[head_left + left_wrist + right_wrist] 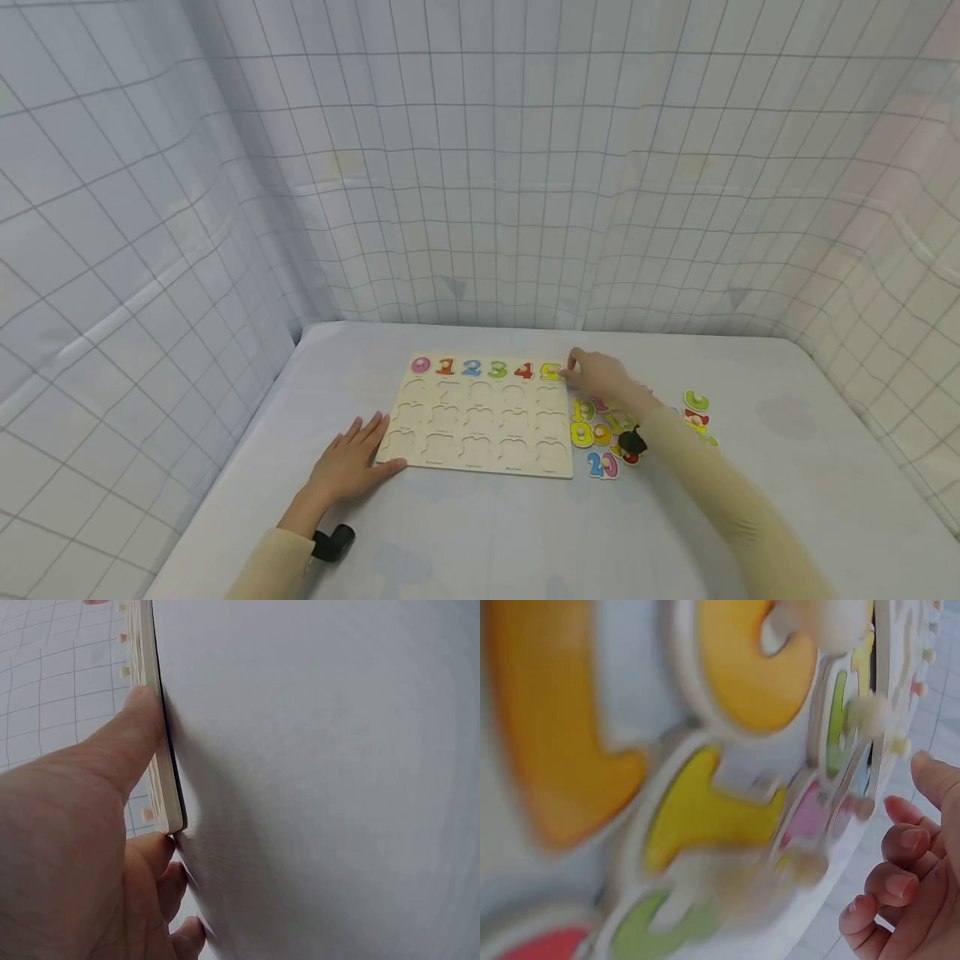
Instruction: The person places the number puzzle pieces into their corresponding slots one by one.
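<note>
A pale wooden number puzzle board point(450, 425) lies on the table with pieces 0 to 5 along its far row; shallow empty recesses fill the other rows. My left hand point(347, 461) lies at the board's near left corner, thumb on the near edge, fingers spread beside the left side. My right hand point(600, 375) is at the far right corner, right beside the yellow number 5 point(550, 372). In the right wrist view its thumb point(935, 776) is close to a small knob point(900, 746), the other fingers are loosely bent, and nothing shows between them.
Loose number pieces lie right of the board, partly under my right forearm, among them a yellow 8 point(581, 434) and a blue and pink 20 point(602, 466). Farther right lies a green piece point(697, 401). White gridded cloth point(540, 167) walls the table on the back and sides.
</note>
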`<state>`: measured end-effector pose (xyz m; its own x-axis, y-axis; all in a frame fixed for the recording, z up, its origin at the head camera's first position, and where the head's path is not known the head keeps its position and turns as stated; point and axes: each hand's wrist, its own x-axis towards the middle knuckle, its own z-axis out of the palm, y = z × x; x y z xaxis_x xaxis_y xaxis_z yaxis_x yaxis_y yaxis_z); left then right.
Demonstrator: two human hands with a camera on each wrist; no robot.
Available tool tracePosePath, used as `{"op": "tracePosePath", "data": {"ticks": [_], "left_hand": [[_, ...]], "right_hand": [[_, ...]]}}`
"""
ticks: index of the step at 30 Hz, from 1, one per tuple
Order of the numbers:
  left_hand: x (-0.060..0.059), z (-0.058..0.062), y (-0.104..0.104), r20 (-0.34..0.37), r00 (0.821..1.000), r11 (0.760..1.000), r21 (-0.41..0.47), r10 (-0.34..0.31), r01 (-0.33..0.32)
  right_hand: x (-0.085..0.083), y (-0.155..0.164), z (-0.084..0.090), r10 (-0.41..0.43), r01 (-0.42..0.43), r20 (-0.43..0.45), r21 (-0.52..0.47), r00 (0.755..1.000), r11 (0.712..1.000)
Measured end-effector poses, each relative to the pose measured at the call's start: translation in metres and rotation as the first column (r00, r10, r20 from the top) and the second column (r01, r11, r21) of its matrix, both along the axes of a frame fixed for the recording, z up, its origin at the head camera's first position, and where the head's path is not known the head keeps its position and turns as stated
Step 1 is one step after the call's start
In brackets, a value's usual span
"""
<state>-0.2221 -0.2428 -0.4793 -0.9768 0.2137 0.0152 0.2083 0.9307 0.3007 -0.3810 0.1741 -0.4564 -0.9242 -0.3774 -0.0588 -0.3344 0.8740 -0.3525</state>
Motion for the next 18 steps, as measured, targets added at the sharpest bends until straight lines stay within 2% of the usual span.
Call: {"op": "tracePosePath", "data": {"ticks": [4,11,15,18], "left_hand": [[-0.001,-0.001,0.000,0.002,1.000,1.000,-0.001,0.000,0.000],[-0.001,-0.001,0.000,0.009,1.000,1.000,-0.006,0.002,-0.002],[-0.001,0.000,0.001,0.010,1.000,1.000,-0.004,0.001,-0.001],[-0.001,0.000,0.001,0.012,1.000,1.000,0.006,0.002,-0.002]], "right_hand": [[0.002,0.025,0.001,-0.054,0.053,0.039,0.018,0.998,0.998],[0.008,0.078,0.002,-0.127,0.125,0.042,0.042,0.991,0.991],[0.016,0.102,0.003,-0.142,0.141,0.048,0.021,0.989,0.990],[0.024,0.114,0.004,-0.136,0.136,0.021,0.014,0.990,0.991]]}}
